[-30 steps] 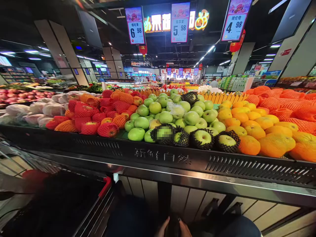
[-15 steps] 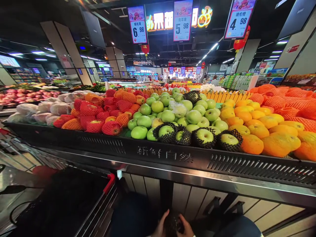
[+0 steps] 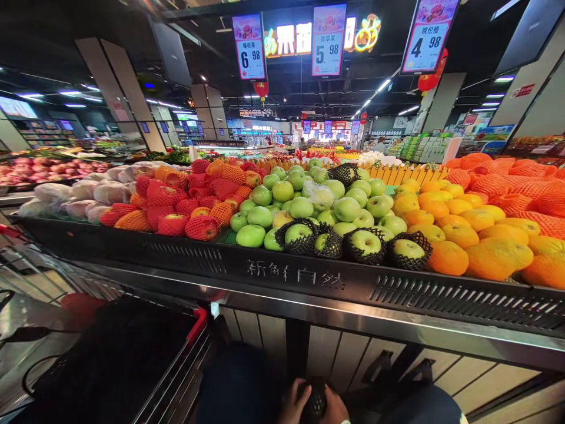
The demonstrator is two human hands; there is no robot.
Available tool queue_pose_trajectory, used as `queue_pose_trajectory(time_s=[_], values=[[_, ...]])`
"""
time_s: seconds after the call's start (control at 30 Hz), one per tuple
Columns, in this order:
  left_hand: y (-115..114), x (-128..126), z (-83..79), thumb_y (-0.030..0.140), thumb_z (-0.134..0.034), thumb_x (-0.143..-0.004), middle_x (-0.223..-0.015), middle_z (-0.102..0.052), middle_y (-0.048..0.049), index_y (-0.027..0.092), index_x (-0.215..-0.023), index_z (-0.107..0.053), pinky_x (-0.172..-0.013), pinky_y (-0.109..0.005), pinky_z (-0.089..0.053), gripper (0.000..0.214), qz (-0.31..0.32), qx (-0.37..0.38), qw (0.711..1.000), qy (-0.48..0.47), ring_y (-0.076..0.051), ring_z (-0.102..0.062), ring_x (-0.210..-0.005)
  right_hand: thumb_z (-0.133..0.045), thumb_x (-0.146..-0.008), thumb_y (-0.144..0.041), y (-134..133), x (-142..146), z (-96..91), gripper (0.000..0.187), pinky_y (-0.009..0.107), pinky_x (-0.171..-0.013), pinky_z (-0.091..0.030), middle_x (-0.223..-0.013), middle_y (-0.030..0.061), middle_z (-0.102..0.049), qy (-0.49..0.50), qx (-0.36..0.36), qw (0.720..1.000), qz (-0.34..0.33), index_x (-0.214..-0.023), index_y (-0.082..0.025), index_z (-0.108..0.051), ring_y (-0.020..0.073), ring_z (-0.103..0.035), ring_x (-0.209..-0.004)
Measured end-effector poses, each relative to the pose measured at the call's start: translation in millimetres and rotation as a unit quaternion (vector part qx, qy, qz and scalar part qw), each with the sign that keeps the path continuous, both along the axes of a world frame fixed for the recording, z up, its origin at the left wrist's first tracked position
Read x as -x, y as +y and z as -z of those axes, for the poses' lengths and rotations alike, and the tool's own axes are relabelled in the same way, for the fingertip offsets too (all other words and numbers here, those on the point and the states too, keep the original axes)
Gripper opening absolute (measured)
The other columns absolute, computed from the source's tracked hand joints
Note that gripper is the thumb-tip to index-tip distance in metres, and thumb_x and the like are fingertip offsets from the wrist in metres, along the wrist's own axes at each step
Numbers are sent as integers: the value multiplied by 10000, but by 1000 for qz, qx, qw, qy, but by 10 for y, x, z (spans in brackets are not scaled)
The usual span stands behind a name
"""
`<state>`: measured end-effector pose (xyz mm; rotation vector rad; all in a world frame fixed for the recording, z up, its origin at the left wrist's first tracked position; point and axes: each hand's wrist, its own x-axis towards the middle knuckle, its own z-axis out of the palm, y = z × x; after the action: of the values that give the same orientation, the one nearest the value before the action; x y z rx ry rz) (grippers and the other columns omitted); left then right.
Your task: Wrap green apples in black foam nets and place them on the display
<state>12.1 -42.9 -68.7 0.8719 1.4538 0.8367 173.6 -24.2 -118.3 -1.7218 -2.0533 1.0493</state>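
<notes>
At the bottom edge, my left hand (image 3: 293, 405) and my right hand (image 3: 335, 407) are closed together round a dark netted object (image 3: 314, 401), seemingly a fruit in a black foam net. Both sit low, below the front of the fruit stand (image 3: 309, 277). Above them lie green apples (image 3: 300, 207), several in black nets (image 3: 364, 244) along the front row.
Red apples in red and orange nets (image 3: 189, 203) lie to the left, oranges (image 3: 477, 235) to the right. A shopping cart with a red-trimmed rim (image 3: 196, 324) stands at lower left. Price signs (image 3: 327, 40) hang overhead.
My hands have risen slightly into view and closed tighter round the dark netted object. The view has shifted a little.
</notes>
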Motion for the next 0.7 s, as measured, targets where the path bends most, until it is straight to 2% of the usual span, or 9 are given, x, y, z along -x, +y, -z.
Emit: queue_pose_trajectory(time_s=[0.1, 0.2, 0.3, 0.37, 0.5, 0.63, 0.7], values=[[-6, 16, 139, 804, -639, -667, -1004, -626, -57, 239, -880, -532, -994, -353, -441, 613, 29, -41, 991, 122, -257, -591, -1058, -681, -595, -176, -23, -32, -54, 754, 377, -1000, -544, -1277, 147, -717, -17, -2, 1000, 15, -1344, -218, -606, 322, -693, -1173], [6, 7, 257, 937, -510, -603, -864, -553, -39, 238, -752, -469, -908, -358, -431, 716, 55, -55, 986, 147, -244, -555, -932, -707, -576, -162, -35, -43, -94, 713, 363, -1032, -527, -1299, 141, -707, -50, -1, 998, 42, -1284, -227, -647, 317, -673, -1211], [30, 19, 269, 1015, -446, -521, -741, -474, 0, 234, -688, -441, -811, -349, -418, 799, 31, -63, 995, 77, -210, -509, -811, -720, -548, -143, -31, -35, -99, 696, 368, -1065, -511, -1323, 135, -694, -74, 0, 995, 69, -1237, -228, -674, 318, -657, -1237], [43, 46, 222, 1008, -507, -481, -721, -464, 16, 225, -707, -471, -729, -320, -404, 816, -10, -31, 999, 10, -185, -497, -763, -713, -556, -145, -18, -38, -70, 676, 374, -1090, -496, -1328, 140, -689, -65, -9, 995, 77, -1227, -220, -679, 313, -653, -1244], [62, 98, 96, 863, -719, -485, -741, -528, 27, 217, -885, -585, -594, -248, -325, 772, -113, 52, 988, -88, -141, -517, -679, -700, -571, -192, 19, -88, 90, 692, 392, -1100, -498, -1333, 196, -672, -7, -52, 996, 74, -1261, -145, -662, 333, -645, -1254], [74, 103, 18, 753, -825, -432, -676, -538, 51, 194, -922, -619, -503, -226, -219, 772, -168, 45, 975, -138, -60, -387, -478, -694, -590, -268, 15, -141, 296, 744, 421, -1087, -516, -1339, 247, -652, 19, -95, 994, 51, -1303, -69, -623, 367, -633, -1262], [70, 104, -10, 735, -832, -423, -708, -575, 40, 183, -908, -629, -477, -230, -190, 763, -177, 28, 972, -150, -31, -323, -428, -697, -610, -303, -6, -148, 359, 752, 433, -1080, -520, -1341, 241, -652, 13, -108, 993, 38, -1321, -75, -607, 365, -633, -1261]])
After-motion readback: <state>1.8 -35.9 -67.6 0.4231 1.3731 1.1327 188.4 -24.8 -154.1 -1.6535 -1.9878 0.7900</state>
